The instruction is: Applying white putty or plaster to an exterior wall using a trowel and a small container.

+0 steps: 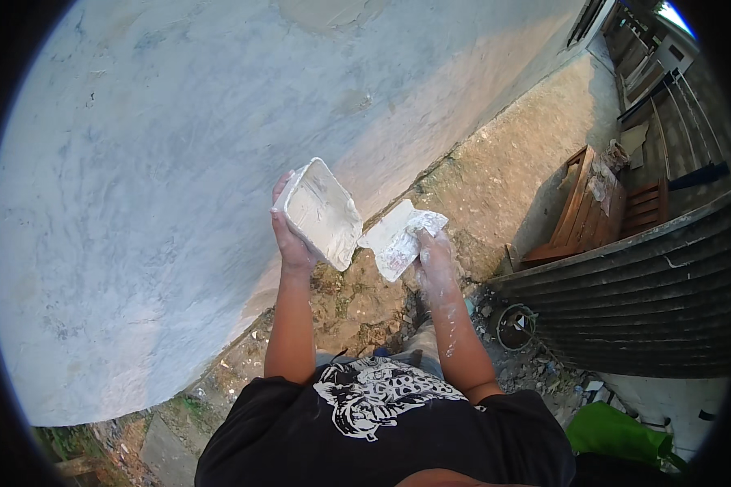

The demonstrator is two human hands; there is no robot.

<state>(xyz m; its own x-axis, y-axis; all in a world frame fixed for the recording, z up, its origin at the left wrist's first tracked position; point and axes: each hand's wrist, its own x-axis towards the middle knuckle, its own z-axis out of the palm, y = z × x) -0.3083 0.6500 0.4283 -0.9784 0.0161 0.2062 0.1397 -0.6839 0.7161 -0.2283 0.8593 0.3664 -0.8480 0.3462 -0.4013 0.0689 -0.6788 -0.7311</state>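
My left hand [291, 235] grips a white rectangular tub [325, 215] from its outer side, fingers wrapped round its wall. White paste coats the inside of the tub, which is tilted so that its mouth faces up and toward me. Just to the right, my right hand [435, 258] is closed on a flat, paste-smeared scraper [398, 239], its broad edge close to the tub's lower right corner. White smears cover the right hand and forearm. Along the left runs a pale plastered wall [170, 187] with patchy blue-grey and white areas.
Bare earth [528, 146] stretches along the wall's foot. A wooden bench [585, 211] stands at the right, behind a dark corrugated sheet [625, 300]. Near that sheet sit a round pot [516, 327] and rubble. Something bright green [617, 434] lies at the lower right.
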